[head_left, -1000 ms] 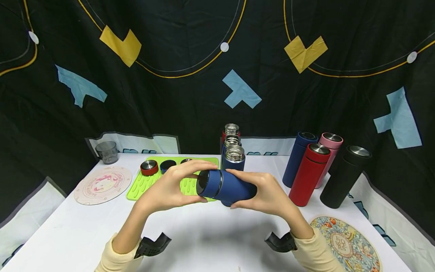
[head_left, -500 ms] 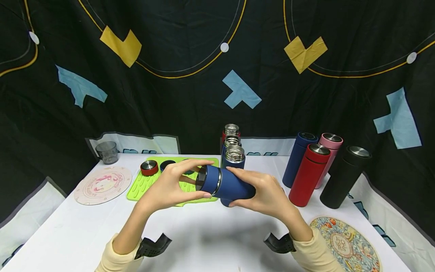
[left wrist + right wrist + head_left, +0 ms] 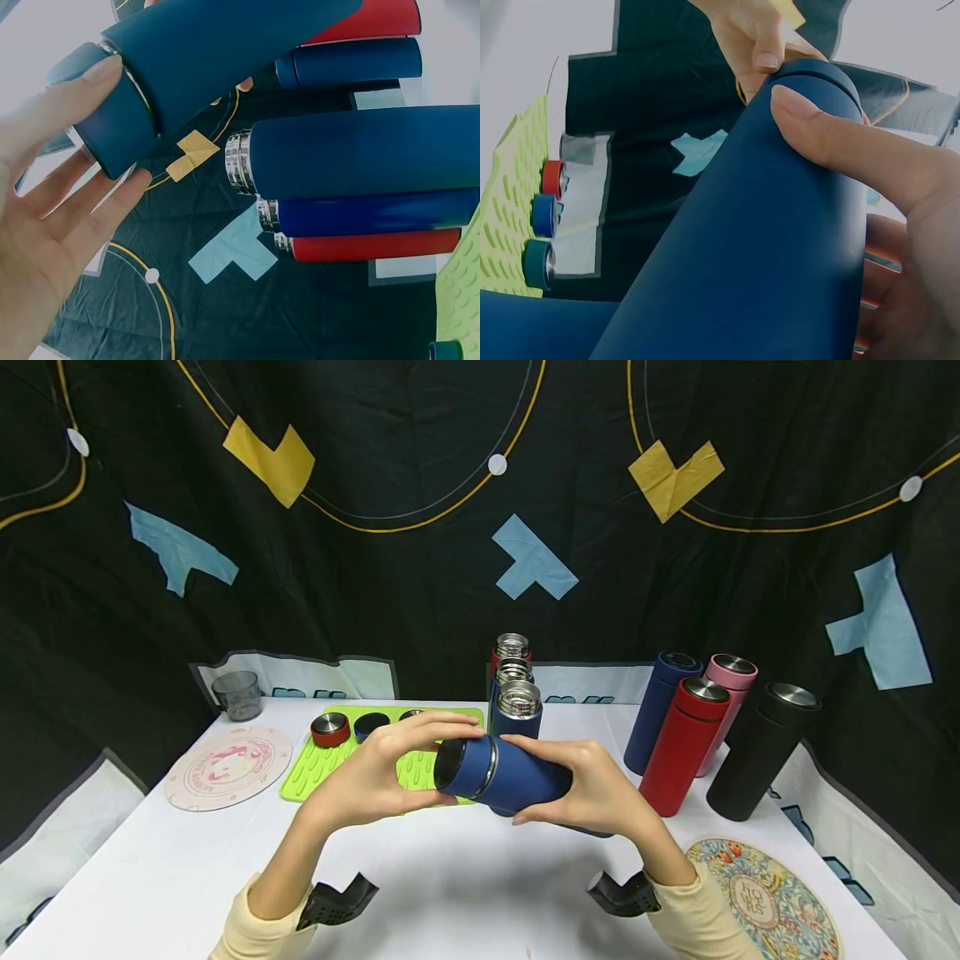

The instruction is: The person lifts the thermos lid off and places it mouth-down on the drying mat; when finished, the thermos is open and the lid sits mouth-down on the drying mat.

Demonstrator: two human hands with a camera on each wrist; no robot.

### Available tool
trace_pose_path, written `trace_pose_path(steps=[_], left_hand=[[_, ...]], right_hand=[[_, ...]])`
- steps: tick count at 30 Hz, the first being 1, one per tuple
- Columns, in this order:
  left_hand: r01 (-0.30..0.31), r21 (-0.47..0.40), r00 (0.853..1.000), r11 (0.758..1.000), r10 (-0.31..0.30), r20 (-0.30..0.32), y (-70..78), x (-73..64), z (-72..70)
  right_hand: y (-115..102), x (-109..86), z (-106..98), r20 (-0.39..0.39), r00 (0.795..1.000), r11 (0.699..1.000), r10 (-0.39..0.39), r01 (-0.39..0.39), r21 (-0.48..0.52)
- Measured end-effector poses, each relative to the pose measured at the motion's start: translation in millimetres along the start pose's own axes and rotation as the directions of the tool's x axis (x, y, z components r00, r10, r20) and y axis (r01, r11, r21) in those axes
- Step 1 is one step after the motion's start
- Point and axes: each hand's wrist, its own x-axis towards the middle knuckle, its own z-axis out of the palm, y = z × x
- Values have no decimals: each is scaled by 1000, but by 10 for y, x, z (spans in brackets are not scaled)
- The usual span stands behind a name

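A dark blue thermos (image 3: pixel 528 775) is held tilted above the table in the head view, its lid (image 3: pixel 471 768) pointing left. My left hand (image 3: pixel 390 770) pinches that lid, thumb in front and fingers behind, as the left wrist view also shows. Around the body, just below the steel ring, my right hand (image 3: pixel 588 781) grips with its thumb along the near side. Behind the held thermos stand several lidless ones in a row: a navy bottle (image 3: pixel 517 722), a blue bottle (image 3: pixel 375 212) and a red bottle (image 3: pixel 375 246), steel necks showing.
A green mat (image 3: pixel 300 781) carries a red lid (image 3: pixel 330 732), a blue lid (image 3: pixel 544 215) and a teal lid (image 3: pixel 538 264). Lidded thermoses, including a red one (image 3: pixel 682 752) and a black one (image 3: pixel 757 760), stand right. A tumbler (image 3: pixel 237 695) and a pink round mat (image 3: pixel 228 768) lie left.
The left fingers loosened around the lid half a second ago and now sit close on it again. The held thermos has shifted slightly right with the right hand.
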Motion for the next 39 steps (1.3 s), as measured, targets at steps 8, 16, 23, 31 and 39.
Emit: trace_pose_path(steps=[8, 16, 23, 31, 39], left_hand=[[-22, 3, 999, 1000, 22, -25, 2, 12, -1], [83, -28, 992, 996, -86, -92, -48, 14, 10], [192, -44, 968, 980, -197, -154, -37, -6, -20], [292, -12, 939, 956, -289, -188, -186, -61, -92], [360, -31, 918, 933, -360, -168, -438, -75, -140]], right_hand=[[-2, 5, 6, -5, 1000, 1000, 8, -8, -3], [-19, 4, 39, -61, 998, 987, -26, 16, -157], [-13, -2, 8, -119, 992, 963, -31, -2, -268], [72, -20, -128, -172, 985, 987, 35, -61, -148], [211, -48, -296, -307, 947, 982, 92, -138, -130]])
